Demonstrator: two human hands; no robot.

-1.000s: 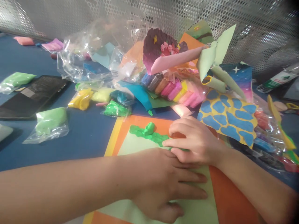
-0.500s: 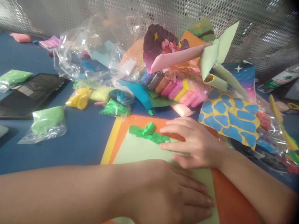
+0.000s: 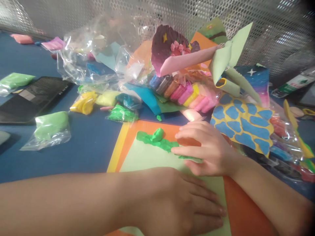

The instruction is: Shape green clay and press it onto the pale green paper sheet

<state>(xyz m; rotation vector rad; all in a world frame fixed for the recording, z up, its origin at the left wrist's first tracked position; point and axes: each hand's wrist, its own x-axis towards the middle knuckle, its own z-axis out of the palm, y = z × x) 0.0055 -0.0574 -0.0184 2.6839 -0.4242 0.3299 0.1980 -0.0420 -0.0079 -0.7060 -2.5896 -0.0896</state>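
A pale green sheet of paper lies on an orange sheet. Bright green modelling clay is spread in a band along the paper's top edge, with a small raised lump on it. My left hand rests flat on the pale green paper, fingers stretched to the right. Over the right end of the clay, my right hand has its fingers apart and slightly bent, fingertips touching the band. Part of the clay there is hidden under the fingers.
Bagged green clay, yellow clay and a black tray lie at left. Behind the paper are clear plastic bags, packed coloured clay and folded paper. A blue-and-yellow patterned piece lies at right.
My right hand has shifted slightly to the right, its fingers bending a little more. More of the green clay strip shows beneath its fingers. My left hand stays in place.
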